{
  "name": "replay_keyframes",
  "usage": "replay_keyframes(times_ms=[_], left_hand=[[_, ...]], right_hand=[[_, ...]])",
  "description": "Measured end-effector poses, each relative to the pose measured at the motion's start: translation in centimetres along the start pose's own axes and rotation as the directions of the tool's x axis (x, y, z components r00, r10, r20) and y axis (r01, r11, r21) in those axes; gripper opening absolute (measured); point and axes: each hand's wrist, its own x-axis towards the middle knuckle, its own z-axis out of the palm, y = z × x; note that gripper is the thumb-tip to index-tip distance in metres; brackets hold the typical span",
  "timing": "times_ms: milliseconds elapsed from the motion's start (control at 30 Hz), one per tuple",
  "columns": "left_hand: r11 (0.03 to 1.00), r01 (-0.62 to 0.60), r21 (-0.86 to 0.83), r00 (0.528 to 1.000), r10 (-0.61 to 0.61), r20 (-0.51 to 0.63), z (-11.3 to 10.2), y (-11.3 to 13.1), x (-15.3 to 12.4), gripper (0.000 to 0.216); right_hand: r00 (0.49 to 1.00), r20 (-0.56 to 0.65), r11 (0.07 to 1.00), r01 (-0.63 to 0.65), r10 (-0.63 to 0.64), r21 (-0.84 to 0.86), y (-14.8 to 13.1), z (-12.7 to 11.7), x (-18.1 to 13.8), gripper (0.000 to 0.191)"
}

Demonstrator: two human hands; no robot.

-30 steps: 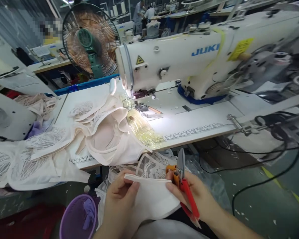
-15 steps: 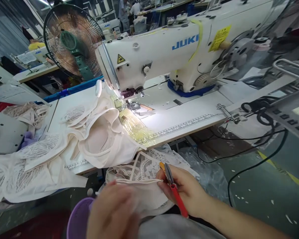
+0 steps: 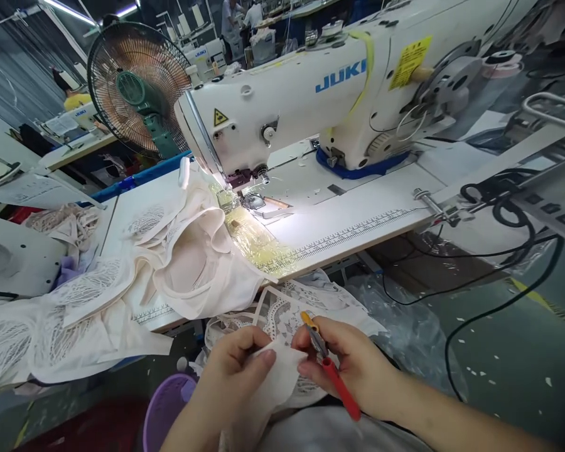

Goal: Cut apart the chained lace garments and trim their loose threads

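Between my two hands lies a cream bra (image 3: pixel 282 370), its smooth fabric and lace over my lap. My left hand (image 3: pixel 233 376) pinches the fabric edge between thumb and fingers. My right hand (image 3: pixel 353 364) pinches the same edge close by. Also in my right hand are thread snips (image 3: pixel 336 380) with a red handle, grey metal in the middle and an orange end pointing up. My fingers cover part of the snips. More cream bras (image 3: pixel 193 270) lie heaped on the sewing table's left side, beyond my left hand.
A white sewing machine (image 3: pixel 282 107) stands on the table (image 3: pixel 348 226), its lamp lit. Yellowish plastic film (image 3: pixel 254 242) covers the table by the needle. A purple bin (image 3: pixel 162 408) stands at lower left, a fan (image 3: pixel 139 88) behind. Cables (image 3: pixel 475 314) hang at right.
My left hand, blurred before, has moved up and right and now pinches the fabric beside my right hand. The fabric edge is bunched between the hands. The snips stay in my right hand.
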Motion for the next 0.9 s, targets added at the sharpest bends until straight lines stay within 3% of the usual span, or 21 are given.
replay_keyframes(times_ms=[133,267,367,500,600,900], left_hand=[[0.977,0.037,-0.211,0.998,-0.046,-0.04,-0.2,-0.9,0.1,0.022],[0.96,0.061,-0.272,0.992,-0.089,-0.089,0.0,-1.2,0.2,0.024],[0.948,0.103,-0.3,0.985,-0.14,-0.105,0.3,-1.0,0.0,0.026],[0.948,0.089,-0.304,0.984,-0.13,-0.118,0.7,-0.5,-0.2,0.021],[0.955,0.08,-0.284,0.984,-0.121,-0.13,1.1,-0.1,0.0,0.018],[0.976,0.13,-0.173,0.977,-0.156,-0.144,1.6,0.5,0.6,0.013]], right_hand=[[0.999,0.001,0.997,-0.036,0.036,0.061,-0.3,0.4,0.1,0.023],[0.999,-0.029,0.996,-0.038,0.041,0.077,-0.7,0.7,0.3,0.024],[1.0,0.016,0.999,-0.011,0.01,0.047,-1.1,-0.1,0.3,0.019],[0.972,0.225,0.977,0.116,-0.074,-0.181,-1.6,-3.0,0.0,0.025],[0.935,0.354,0.881,0.174,-0.007,-0.441,-1.8,-5.0,-0.4,0.034],[0.889,0.404,0.756,0.11,0.215,-0.646,-2.4,-5.3,-1.0,0.041]])
